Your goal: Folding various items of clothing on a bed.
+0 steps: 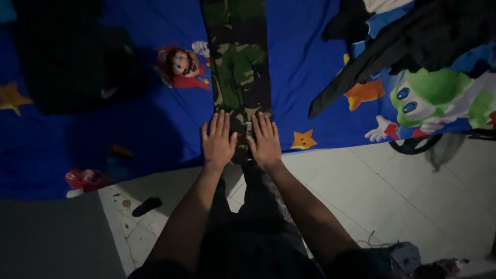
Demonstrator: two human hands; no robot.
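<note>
Left hand (218, 140) and right hand (265, 140) lie flat, fingers spread, gripping nothing, side by side on the near end of the long green camouflage-patterned cloth garment (238, 57); it stretches away across the blue cartoon-printed bedsheet (299, 67).

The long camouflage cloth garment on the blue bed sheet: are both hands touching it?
Touching. The head view shows the left hand and right hand pressed flat on the long camouflage cloth garment, no gap visible.
</note>
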